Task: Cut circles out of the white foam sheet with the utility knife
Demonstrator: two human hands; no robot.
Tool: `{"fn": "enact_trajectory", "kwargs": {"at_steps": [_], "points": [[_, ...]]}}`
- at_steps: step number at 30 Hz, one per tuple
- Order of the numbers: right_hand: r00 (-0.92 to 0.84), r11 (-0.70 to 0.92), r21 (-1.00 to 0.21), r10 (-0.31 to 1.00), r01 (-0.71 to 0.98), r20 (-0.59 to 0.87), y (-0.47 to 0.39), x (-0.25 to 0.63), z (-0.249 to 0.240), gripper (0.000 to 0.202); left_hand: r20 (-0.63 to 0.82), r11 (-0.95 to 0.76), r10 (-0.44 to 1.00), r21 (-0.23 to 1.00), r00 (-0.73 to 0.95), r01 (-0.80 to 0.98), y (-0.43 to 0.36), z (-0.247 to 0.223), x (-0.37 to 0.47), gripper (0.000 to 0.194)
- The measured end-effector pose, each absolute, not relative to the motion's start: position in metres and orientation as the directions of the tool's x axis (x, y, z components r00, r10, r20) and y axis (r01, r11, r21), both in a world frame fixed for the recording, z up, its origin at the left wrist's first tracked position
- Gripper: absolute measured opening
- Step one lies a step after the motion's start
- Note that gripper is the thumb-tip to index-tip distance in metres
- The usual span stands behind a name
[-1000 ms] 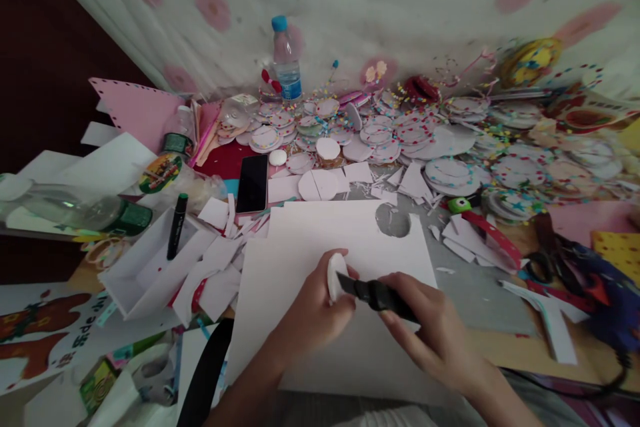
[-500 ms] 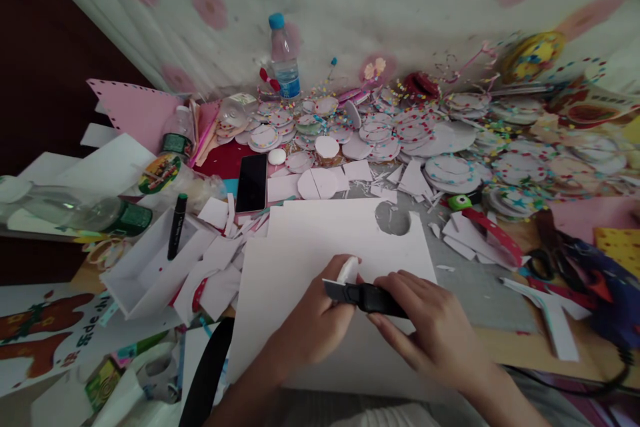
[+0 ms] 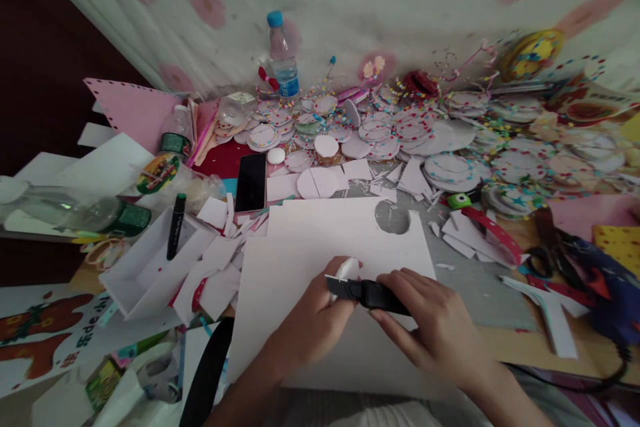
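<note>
My left hand (image 3: 316,313) is closed around a small white disc (image 3: 349,268), holding it on edge above a white board. In my right hand (image 3: 431,313) is a black utility knife (image 3: 381,296), its blade out and pointing left. The blade lies across the near side of the disc, close to my left fingers; whether it cuts into the edge I cannot tell. Below both hands lies the large white board (image 3: 300,233), with a round hole near its far right corner.
A phone (image 3: 251,181) lies beyond the board's left side. To the left stands a white box (image 3: 140,273) with a black marker (image 3: 176,227). Stacks of decorated white discs (image 3: 453,172) line the back. Scissors (image 3: 543,261) and a blue tool (image 3: 613,293) lie at right.
The disc has turned slightly in my left hand. The knife has shifted a little to the right along with my right hand.
</note>
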State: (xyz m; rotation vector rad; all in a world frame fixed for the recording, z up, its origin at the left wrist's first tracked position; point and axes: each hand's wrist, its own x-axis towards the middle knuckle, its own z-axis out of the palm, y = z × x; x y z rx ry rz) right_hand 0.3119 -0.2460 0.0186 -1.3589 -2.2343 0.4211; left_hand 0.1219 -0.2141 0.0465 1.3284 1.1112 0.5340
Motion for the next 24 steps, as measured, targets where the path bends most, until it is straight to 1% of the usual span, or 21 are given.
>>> {"fn": "enact_trajectory", "kwargs": {"at_steps": [5,10,14,17,21,24], "points": [[-0.404,0.481,-0.495,0.877,0.724,0.261,-0.245,0.310,0.020,0.022,-0.291,0.182,0.845,0.945,0.448,0.271,-0.214,0.045,0.124,0.033],[-0.395,0.465,-0.488,0.885,0.739,0.245,-0.245,0.313,0.017,0.024,-0.285,0.169,0.863,0.941,0.417,0.293,-0.216,0.044,0.124,0.027],[-0.393,0.455,-0.492,0.890,0.743,0.230,-0.245,0.316,0.017,0.023,-0.270,0.177,0.879,0.950,0.393,0.257,-0.218,0.043,0.123,0.033],[-0.382,0.445,-0.492,0.895,0.748,0.229,-0.244,0.319,0.016,0.023,-0.288,0.202,0.877,0.948,0.385,0.248,-0.220,0.039,0.120,0.037],[-0.362,0.433,-0.486,0.901,0.759,0.238,-0.244,0.321,0.016,0.022,-0.326,0.237,0.864,0.935,0.384,0.263,-0.222,0.035,0.117,0.036],[-0.367,0.441,-0.497,0.897,0.747,0.245,-0.245,0.319,0.017,0.021,-0.323,0.227,0.860,0.936,0.395,0.271,-0.220,0.037,0.119,0.033]]}}
